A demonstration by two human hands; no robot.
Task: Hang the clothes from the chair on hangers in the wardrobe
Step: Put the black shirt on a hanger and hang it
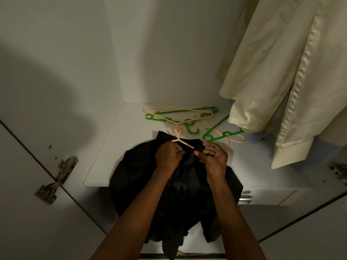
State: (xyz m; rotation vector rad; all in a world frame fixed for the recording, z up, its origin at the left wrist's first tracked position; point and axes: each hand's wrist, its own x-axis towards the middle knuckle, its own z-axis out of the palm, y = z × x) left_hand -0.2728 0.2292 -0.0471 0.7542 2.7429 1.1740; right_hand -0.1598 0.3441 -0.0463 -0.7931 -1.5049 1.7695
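A black garment [174, 186] is held over the front edge of a white wardrobe shelf [112, 156], a peach hanger [181, 142] set inside its collar. The left hand [168, 156] is curled around fabric and hanger arm; the right hand [213, 156] is pinched on the collar just beside it. Loose green and peach hangers [187, 119] are seen scattered behind, and a cream shirt [281, 81] is hung at right

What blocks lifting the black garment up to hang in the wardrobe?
Nothing visible does. Both hands, left hand and right hand, grip the black garment on its peach hanger; the cream shirt hangs off to the right.
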